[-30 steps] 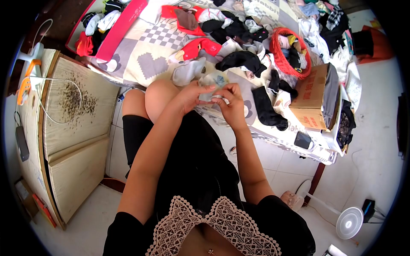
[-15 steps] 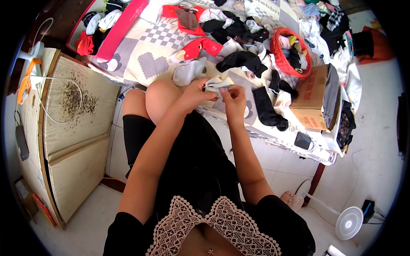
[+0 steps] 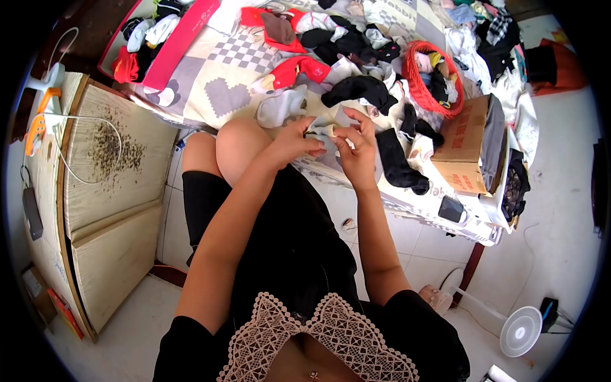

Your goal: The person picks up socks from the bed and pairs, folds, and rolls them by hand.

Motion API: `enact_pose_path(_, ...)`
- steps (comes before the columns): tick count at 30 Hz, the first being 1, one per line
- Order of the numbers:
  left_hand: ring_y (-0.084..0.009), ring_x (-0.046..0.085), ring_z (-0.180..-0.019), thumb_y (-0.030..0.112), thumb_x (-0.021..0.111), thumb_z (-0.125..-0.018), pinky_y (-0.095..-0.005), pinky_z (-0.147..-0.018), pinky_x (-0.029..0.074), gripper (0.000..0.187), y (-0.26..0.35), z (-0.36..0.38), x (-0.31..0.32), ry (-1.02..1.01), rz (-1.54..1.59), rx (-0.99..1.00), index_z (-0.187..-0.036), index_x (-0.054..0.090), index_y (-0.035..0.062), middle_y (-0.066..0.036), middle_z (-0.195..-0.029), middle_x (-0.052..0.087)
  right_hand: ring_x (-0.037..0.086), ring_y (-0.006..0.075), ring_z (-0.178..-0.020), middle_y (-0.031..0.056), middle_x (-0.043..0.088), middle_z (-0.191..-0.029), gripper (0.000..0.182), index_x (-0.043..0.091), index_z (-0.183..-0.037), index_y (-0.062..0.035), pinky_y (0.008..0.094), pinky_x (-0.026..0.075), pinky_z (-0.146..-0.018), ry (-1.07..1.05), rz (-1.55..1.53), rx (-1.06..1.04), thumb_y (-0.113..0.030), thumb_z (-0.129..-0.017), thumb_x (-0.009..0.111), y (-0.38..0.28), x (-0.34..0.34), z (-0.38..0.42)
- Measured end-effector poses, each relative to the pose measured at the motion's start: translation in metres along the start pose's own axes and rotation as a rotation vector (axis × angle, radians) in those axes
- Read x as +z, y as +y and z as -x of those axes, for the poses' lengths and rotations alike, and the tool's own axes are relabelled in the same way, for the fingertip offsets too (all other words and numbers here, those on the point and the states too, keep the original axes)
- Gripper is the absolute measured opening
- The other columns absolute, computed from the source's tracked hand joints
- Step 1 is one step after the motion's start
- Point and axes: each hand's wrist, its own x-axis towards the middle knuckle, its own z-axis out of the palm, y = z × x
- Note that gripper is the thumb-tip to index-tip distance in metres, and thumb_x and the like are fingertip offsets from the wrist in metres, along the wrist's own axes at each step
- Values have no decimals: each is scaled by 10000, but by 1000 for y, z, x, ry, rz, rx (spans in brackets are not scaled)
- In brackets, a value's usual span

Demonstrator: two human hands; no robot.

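Observation:
Between my two hands, over the bed's edge, is a small pale grey-white sock (image 3: 323, 129), bunched and folded. My left hand (image 3: 294, 145) is closed around its left side, thumb toward me. My right hand (image 3: 358, 149) has thumb and a bent finger at the sock's right side, while other fingers lift away from it. Just beyond the left hand lies another whitish sock (image 3: 282, 107) on the bedspread. A black sock (image 3: 400, 162) lies to the right of my right hand, and a black garment (image 3: 361, 92) is spread farther back.
A red woven basket (image 3: 410, 83) of small clothes stands at right, beside a cardboard box (image 3: 459, 149). A pink-red box (image 3: 184, 48) with socks sits far left. A phone (image 3: 452, 209) lies near the bed's edge. Below right is a white fan (image 3: 520, 332).
My right hand has rolled and opened somewhat, its upper fingers lifting off the sock. The sock looks more folded together. My left hand has hardly moved.

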Motion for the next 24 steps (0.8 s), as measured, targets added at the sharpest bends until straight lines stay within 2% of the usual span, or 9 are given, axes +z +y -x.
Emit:
enact_pose_path(3,-148,611,-827,53,595,-770,-254,-685,515,355,-2,-1,0,-15,-26,1,-1115,519,16,-68,-979,582,535,230,-865,105,558,-1053,196,620,-854,-57,294,448,-656,-8,-129,73,13,-685,691,7,6,-2)
enact_pose_path(6,-147,614,-820,46,587,-772,-254,-690,519,348,-5,-3,-1,-13,-37,-1,-1112,523,15,-68,-979,581,545,214,-834,78,584,-927,197,602,-845,-45,303,448,-663,-53,-82,132,19,-681,692,8,6,-4)
enact_pose_path(8,-146,614,-823,42,583,-772,-253,-692,521,344,-4,-3,0,-6,-33,-7,-1110,526,15,-68,-978,581,554,225,-808,65,583,-835,201,583,-820,-34,321,447,-679,-22,-228,440,14,-665,701,-3,8,-4)
enact_pose_path(11,-149,621,-798,39,577,-772,-251,-668,527,370,0,-2,3,31,-54,-15,-1134,508,10,-84,-976,579,550,250,-819,70,571,-817,253,582,-855,-30,337,445,-702,-48,-224,482,13,-640,707,-5,13,2)
enact_pose_path(12,-153,624,-780,39,572,-774,-251,-653,530,379,1,-2,4,76,-75,-41,-1144,498,10,-97,-977,579,550,250,-819,70,571,-817,253,582,-855,-30,337,445,-702,-49,-224,482,13,-640,707,-7,15,5)
enact_pose_path(14,-157,628,-762,40,568,-775,-252,-638,533,388,0,-3,4,120,-96,-66,-1154,487,10,-109,-978,578,541,267,-825,81,574,-863,283,591,-889,-38,344,440,-723,-139,-70,304,19,-631,696,-10,17,13)
enact_pose_path(17,-168,633,-702,44,562,-768,-265,-576,542,371,-8,-4,1,211,-99,-7,-1130,499,-1,-131,-893,613,541,272,-857,87,573,-919,298,608,-922,-54,343,441,-740,-96,-29,132,31,-645,674,-15,17,14)
enact_pose_path(20,-176,641,-700,64,546,-782,-258,-573,536,375,-8,-3,0,282,91,18,-1149,488,18,-136,-869,618,551,273,-855,92,569,-975,329,629,-954,-73,319,447,-737,-82,36,70,41,-648,663,-14,19,15)
enact_pose_path(24,-175,620,-664,269,521,-855,-274,-601,516,358,7,4,3,111,188,-23,-1135,492,48,-107,-843,601,570,212,-836,72,577,-992,404,622,-1062,-98,278,453,-715,-140,-102,239,24,-680,668,7,15,26)
